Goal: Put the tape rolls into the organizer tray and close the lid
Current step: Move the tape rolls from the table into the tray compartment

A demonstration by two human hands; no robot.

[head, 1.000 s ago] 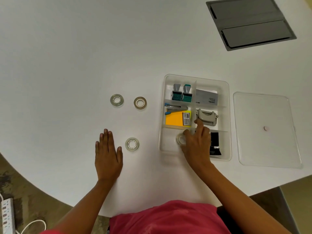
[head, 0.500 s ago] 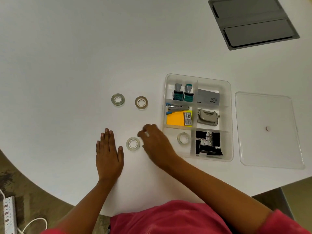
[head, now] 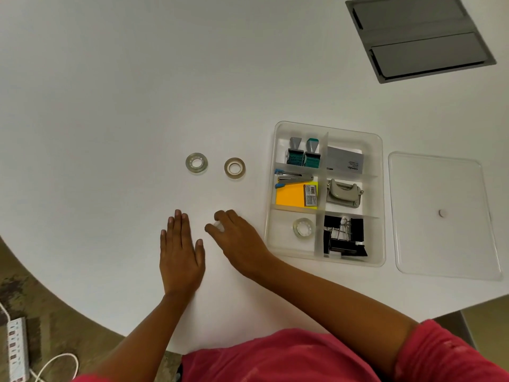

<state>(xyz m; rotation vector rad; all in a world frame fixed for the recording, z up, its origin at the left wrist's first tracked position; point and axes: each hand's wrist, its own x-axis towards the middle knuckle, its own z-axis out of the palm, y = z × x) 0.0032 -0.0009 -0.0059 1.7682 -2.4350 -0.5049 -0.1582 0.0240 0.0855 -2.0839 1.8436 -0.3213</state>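
A clear organizer tray (head: 381, 205) sits right of centre on the white table. One clear tape roll (head: 302, 228) lies in its near-left compartment. Two more tape rolls lie on the table to the left: a clear tape roll (head: 196, 163) and a tan tape roll (head: 234, 168). My right hand (head: 238, 242) covers a third loose tape roll (head: 217, 226), of which only a sliver shows between thumb and fingers. My left hand (head: 180, 252) rests flat on the table beside it, holding nothing. The clear lid (head: 440, 216) lies flat to the right of the tray.
The tray's other compartments hold stamps, a stapler, orange sticky notes, a hole punch, a card box and black binder clips. A grey cable hatch (head: 418, 37) is set in the table at the far right. A power strip (head: 16, 351) lies on the floor.
My right hand left a tape roll in the tray's near-left compartment, then moved left across the table onto the roll beside my left hand. My left hand stayed put.
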